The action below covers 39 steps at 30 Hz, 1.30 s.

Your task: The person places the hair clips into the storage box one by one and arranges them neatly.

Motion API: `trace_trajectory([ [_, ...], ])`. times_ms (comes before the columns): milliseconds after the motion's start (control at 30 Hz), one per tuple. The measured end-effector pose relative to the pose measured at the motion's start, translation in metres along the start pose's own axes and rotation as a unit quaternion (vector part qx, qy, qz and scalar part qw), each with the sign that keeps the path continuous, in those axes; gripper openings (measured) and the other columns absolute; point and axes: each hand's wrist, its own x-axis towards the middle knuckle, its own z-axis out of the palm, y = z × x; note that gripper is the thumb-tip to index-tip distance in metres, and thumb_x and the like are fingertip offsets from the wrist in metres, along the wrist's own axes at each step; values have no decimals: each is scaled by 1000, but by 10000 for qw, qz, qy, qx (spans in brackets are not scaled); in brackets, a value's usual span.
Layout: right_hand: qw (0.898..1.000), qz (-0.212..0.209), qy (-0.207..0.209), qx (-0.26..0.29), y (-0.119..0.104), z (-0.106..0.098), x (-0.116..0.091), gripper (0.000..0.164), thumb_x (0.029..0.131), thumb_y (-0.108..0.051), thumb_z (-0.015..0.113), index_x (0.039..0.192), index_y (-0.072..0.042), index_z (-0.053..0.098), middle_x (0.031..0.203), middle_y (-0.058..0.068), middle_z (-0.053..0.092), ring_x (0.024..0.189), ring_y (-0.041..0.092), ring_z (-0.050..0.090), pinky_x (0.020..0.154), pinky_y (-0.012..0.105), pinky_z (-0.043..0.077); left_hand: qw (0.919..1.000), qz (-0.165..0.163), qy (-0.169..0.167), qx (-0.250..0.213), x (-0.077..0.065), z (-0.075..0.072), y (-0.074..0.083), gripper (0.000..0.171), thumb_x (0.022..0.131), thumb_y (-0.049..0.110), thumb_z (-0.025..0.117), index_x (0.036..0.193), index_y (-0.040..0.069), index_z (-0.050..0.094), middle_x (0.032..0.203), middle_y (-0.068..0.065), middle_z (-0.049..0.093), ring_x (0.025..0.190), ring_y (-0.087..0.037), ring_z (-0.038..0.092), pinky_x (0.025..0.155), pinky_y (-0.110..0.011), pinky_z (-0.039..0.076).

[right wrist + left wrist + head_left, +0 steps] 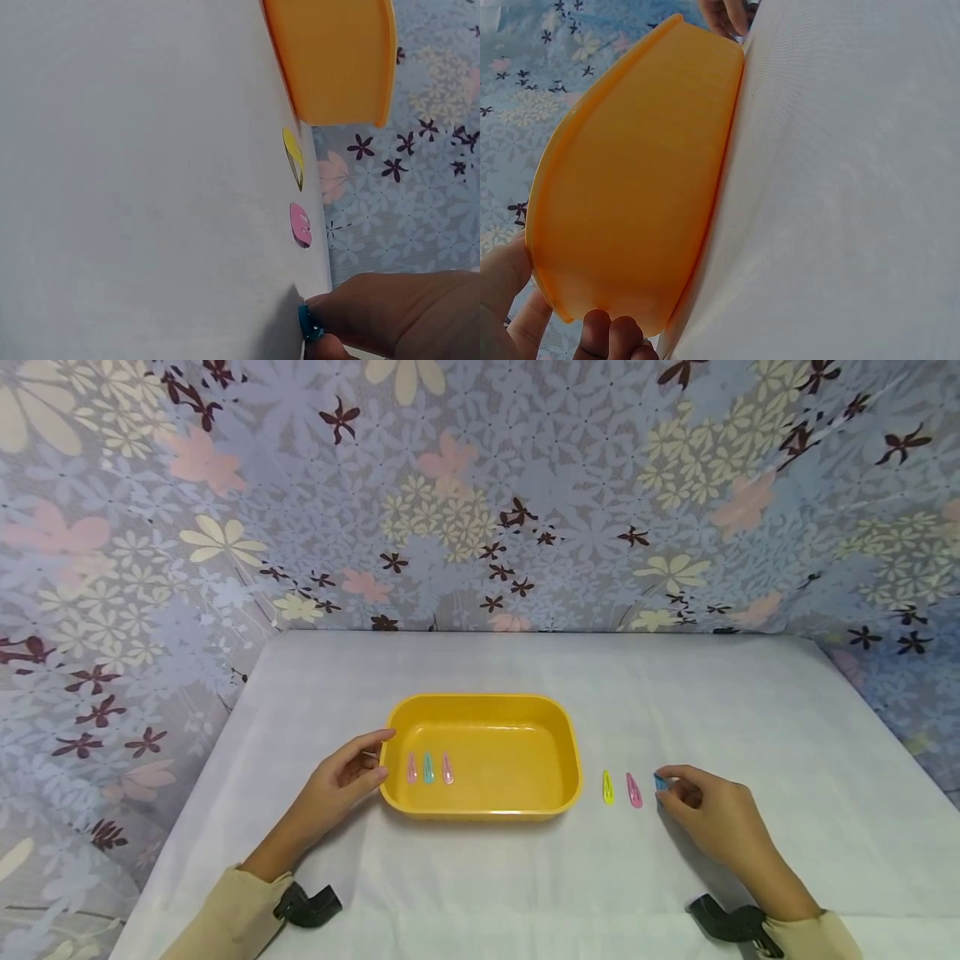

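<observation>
My left hand (341, 781) grips the left end of a yellow plastic tray (480, 815), thumb and fingers at its rim. Inside the tray, toward the left, three snap hair clips lie side by side: a pink clip (412, 768), a light teal clip (428, 768) and another pink clip (447, 769). To the right of the tray, my right hand (708, 810) pinches a blue snap hair clip (306, 321) between thumb and forefinger, close over the cloth. Fingers partly cover this clip. Between that hand and the tray lie a yellow clip (607, 787) and a pink clip (634, 791).
A white cloth (480, 885) covers the table. Behind it and along the sides hangs a flowered fabric (480, 502). Each wrist wears a black camera mount, the left mount (307, 906) and the right mount (727, 920), low over the cloth.
</observation>
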Motion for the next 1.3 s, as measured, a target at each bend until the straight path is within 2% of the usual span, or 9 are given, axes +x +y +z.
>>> trace_trajectory([
  [300,9995,62,286,132,-9,21,2,16,89,-7,75,105,-10,77,68,-8,57,55,5,42,48,24,34,9993,278,-242,36,22,-23,-17,49,100,10,67,147,11,54,129,-14,57,107,-21,57,90,-20,51],
  [1000,9986,359,84,386,-5,15,0,20,93,-18,76,112,-11,78,80,-7,66,66,6,58,55,24,44,9996,199,-211,46,21,-21,-15,48,100,9,67,146,10,54,127,-15,57,105,-21,57,87,-20,51],
  [1300,9984,326,108,439,-5,15,-2,20,94,-17,75,113,-11,78,80,-7,66,67,4,59,55,24,45,9993,253,-285,-66,20,-22,-15,49,100,6,65,147,8,53,132,-17,56,105,-21,58,86,-20,52],
])
